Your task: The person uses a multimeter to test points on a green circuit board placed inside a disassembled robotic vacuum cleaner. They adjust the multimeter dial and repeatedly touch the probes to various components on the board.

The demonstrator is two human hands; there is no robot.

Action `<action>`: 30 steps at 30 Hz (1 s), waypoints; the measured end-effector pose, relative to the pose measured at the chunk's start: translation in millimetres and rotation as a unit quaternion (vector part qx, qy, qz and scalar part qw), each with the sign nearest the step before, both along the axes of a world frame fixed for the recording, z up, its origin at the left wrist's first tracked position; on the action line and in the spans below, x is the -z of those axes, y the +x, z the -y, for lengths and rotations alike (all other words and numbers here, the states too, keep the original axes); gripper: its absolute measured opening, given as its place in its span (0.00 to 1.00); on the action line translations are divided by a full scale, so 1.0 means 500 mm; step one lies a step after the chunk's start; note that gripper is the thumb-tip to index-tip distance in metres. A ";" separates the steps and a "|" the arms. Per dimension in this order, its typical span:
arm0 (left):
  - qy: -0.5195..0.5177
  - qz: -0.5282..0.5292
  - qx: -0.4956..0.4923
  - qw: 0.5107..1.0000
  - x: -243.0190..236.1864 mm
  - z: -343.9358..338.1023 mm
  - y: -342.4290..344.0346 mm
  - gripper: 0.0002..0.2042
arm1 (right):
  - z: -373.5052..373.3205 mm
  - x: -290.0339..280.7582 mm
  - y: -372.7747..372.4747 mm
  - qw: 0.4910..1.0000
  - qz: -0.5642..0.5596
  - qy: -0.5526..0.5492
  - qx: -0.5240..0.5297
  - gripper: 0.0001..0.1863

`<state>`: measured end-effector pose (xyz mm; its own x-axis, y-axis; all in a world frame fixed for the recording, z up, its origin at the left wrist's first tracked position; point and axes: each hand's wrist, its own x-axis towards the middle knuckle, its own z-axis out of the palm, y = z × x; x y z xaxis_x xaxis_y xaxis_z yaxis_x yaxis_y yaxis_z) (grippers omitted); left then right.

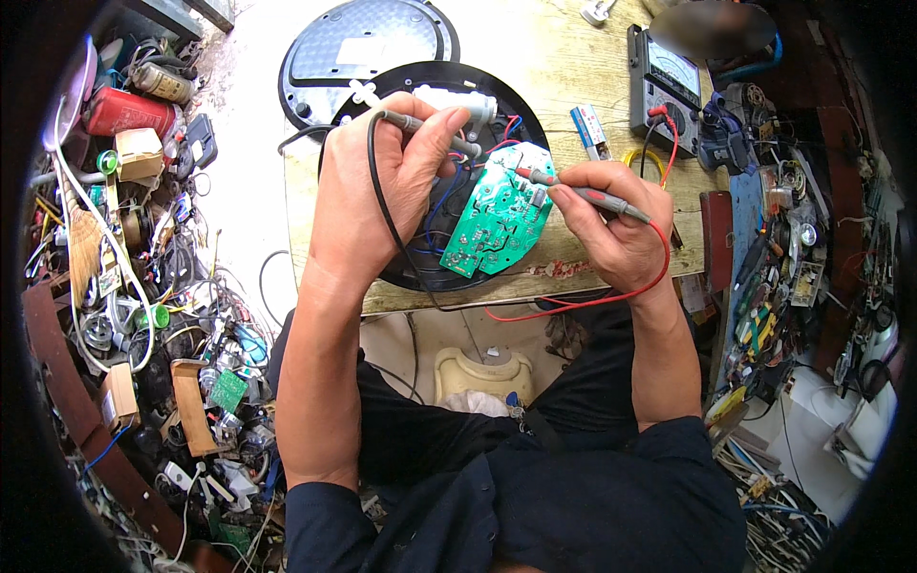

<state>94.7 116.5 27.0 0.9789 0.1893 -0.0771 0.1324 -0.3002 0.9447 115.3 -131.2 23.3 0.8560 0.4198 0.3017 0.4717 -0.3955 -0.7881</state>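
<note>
Head view shows a person at a wooden worktop (pixel 573 57), both hands over an opened round black appliance base (pixel 420 258). A green circuit board (pixel 499 222) lies tilted on the base, still tied to it by blue and red wires. The left hand (pixel 382 181) has its fingers clamped on a black test probe (pixel 420 124), tip aimed near the board's upper edge. The right hand (pixel 616 224) pinches a red test probe (pixel 583 194), tip touching the board's top right corner. Both leads run to a meter (pixel 664 81) standing well behind. By my reading, the step in hand is checking points on the board; the next move calls for steady tips and a glance at the meter.
</note>
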 end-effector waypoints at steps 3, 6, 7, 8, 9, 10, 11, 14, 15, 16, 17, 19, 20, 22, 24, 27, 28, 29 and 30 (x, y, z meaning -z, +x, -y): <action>-0.001 -0.003 0.000 1.000 0.000 -0.001 0.000 0.16 | 0.001 0.001 0.001 1.000 0.006 0.001 -0.002 0.06; -0.011 0.003 0.001 1.000 0.002 0.000 0.001 0.15 | 0.000 0.003 0.002 1.000 0.004 0.009 -0.004 0.06; -0.016 0.008 0.001 1.000 0.003 0.000 0.000 0.15 | 0.000 0.004 0.001 1.000 0.002 0.012 -0.005 0.06; -0.012 0.004 0.001 1.000 0.001 0.000 0.000 0.15 | 0.001 0.001 0.000 1.000 0.000 0.017 0.002 0.06; -0.008 0.000 0.000 1.000 -0.001 0.000 -0.001 0.15 | 0.001 -0.005 -0.002 1.000 -0.003 0.021 0.009 0.06; -0.004 -0.004 -0.001 1.000 -0.002 0.000 -0.001 0.15 | 0.001 -0.008 -0.004 1.000 -0.005 0.026 0.016 0.06; -0.006 -0.002 0.000 1.000 -0.002 0.000 -0.001 0.15 | 0.004 -0.007 -0.004 0.999 -0.007 0.035 0.025 0.06; -0.005 -0.001 0.002 1.000 0.000 -0.001 0.000 0.15 | 0.017 -0.005 -0.004 0.997 -0.005 0.052 0.048 0.06; 0.000 -0.003 0.002 1.000 -0.002 0.001 0.001 0.15 | 0.020 -0.006 -0.004 0.997 0.001 0.051 0.054 0.06; 0.004 -0.004 0.001 1.000 -0.002 0.001 0.001 0.15 | 0.022 -0.008 -0.005 0.997 0.008 0.050 0.059 0.06; 0.005 -0.002 0.003 1.000 -0.002 0.001 0.001 0.15 | 0.024 -0.013 -0.009 0.996 -0.015 0.042 0.074 0.06; 0.007 0.003 0.006 1.000 0.000 0.000 0.001 0.15 | 0.024 -0.014 -0.003 0.997 0.027 0.042 0.066 0.05; 0.007 0.005 0.003 1.000 0.000 0.000 0.000 0.15 | 0.024 -0.013 0.001 0.996 0.049 0.042 0.061 0.05; 0.008 0.010 -0.001 1.000 0.000 0.001 -0.001 0.15 | 0.033 -0.012 0.004 0.997 0.034 0.045 0.049 0.05; 0.009 0.004 -0.001 1.000 -0.003 0.002 -0.001 0.15 | 0.043 -0.010 0.005 0.997 0.026 0.044 0.052 0.05; 0.010 0.001 0.000 1.000 -0.002 0.001 -0.001 0.16 | 0.052 -0.007 0.000 0.996 -0.007 0.059 0.072 0.04; 0.011 0.002 0.000 1.000 -0.001 0.001 -0.001 0.16 | 0.056 -0.004 -0.001 0.995 -0.020 0.070 0.074 0.04; 0.013 0.004 -0.001 1.000 -0.003 0.001 -0.003 0.16 | 0.061 -0.001 -0.003 0.993 -0.033 0.080 0.075 0.04; 0.016 0.005 -0.002 1.000 -0.006 0.003 -0.003 0.16 | 0.063 0.001 -0.006 0.992 -0.047 0.090 0.075 0.04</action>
<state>93.2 115.2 29.9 0.9789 0.1950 -0.0607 0.1238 -0.3297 0.9359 112.4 -162.8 22.7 0.9327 0.2315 0.2764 0.3393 -0.3040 -0.8902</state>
